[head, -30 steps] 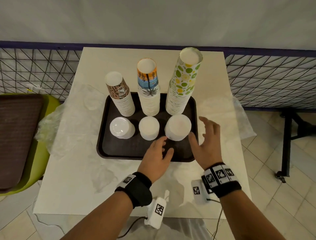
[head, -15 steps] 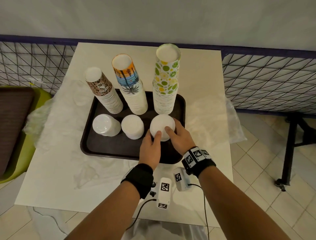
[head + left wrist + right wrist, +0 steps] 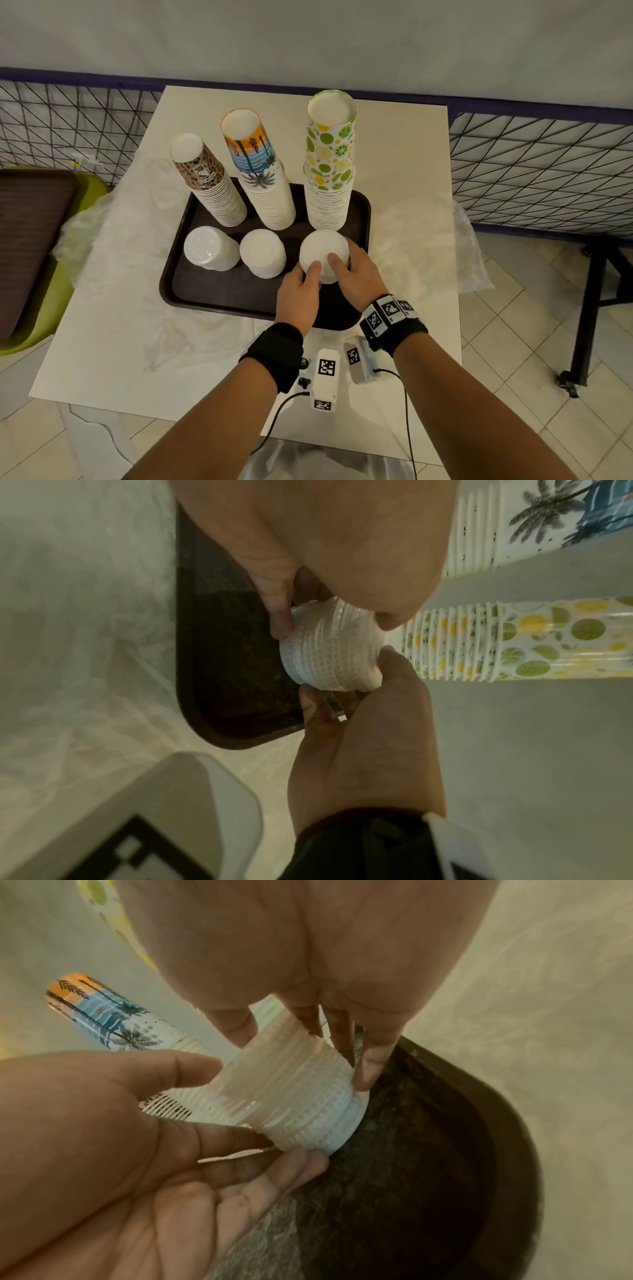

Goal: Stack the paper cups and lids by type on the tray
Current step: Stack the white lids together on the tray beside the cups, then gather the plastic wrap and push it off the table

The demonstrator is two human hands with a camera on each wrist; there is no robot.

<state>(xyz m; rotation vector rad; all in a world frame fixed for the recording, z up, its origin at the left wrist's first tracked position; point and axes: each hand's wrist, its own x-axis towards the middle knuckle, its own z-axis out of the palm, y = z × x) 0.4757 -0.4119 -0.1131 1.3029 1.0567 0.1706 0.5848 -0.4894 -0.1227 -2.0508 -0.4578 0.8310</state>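
White plastic is what we're squeezing here: the right-hand lid stack [image 3: 323, 255] sits at the front right of the dark tray [image 3: 178, 274], just in front of the lime-print cup stack [image 3: 330, 171]. A second ago our hands were hovering spread over the tray edge, nothing touched; half a second ago they closed in, and now both are clamped on. Our left hand [image 3: 298, 294] curls round the stack's left side, thumb up on the top lid, and our right hand [image 3: 356, 274] wraps the right side the same way, fingers [image 3: 368, 1069] pressed into the ribbed rims. So the reach is over and the grip is made.

Looks like we're straightening or shifting this pile, since the rims look a bit uneven in the wrist views. The other two lid stacks [image 3: 262, 251] and the leopard-print cup stack [image 3: 205, 178] and palm-print cup stack [image 3: 260, 171] are already sorted, so we're probably near the end.
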